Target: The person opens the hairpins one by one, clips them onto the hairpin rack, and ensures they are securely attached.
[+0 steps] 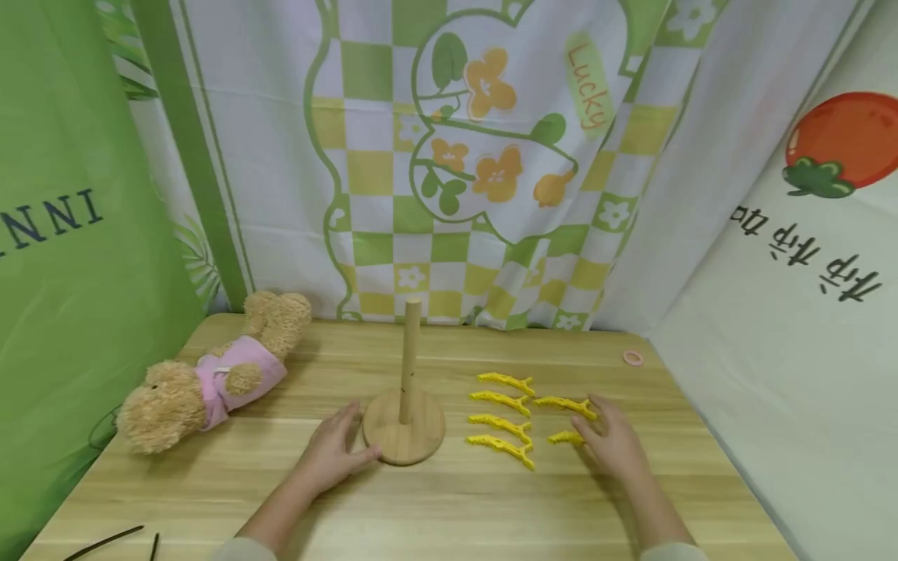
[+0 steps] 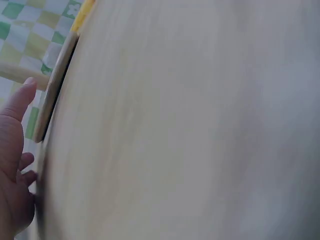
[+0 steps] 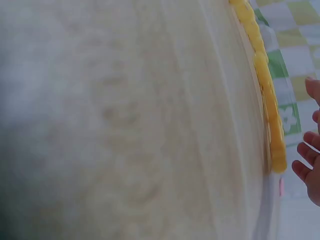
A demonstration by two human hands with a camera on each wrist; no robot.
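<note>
A round wooden base with an upright dowel stands near the middle of the table. My left hand is at the base's left side, fingers spread, thumb near its front rim; contact is unclear. In the left wrist view the left hand shows its thumb stretched toward the dowel. Several yellow alligator hair clips lie in two columns right of the base. Over the right column, my right hand has loosely bent fingers by a far clip and partly covers a nearer clip. In the right wrist view, the right hand appears apart from the clips.
A plush bear in a pink outfit lies at the table's left. Near the back right corner is a small pink ring. Thin dark strips lie at the front left. Printed curtains hang behind the table.
</note>
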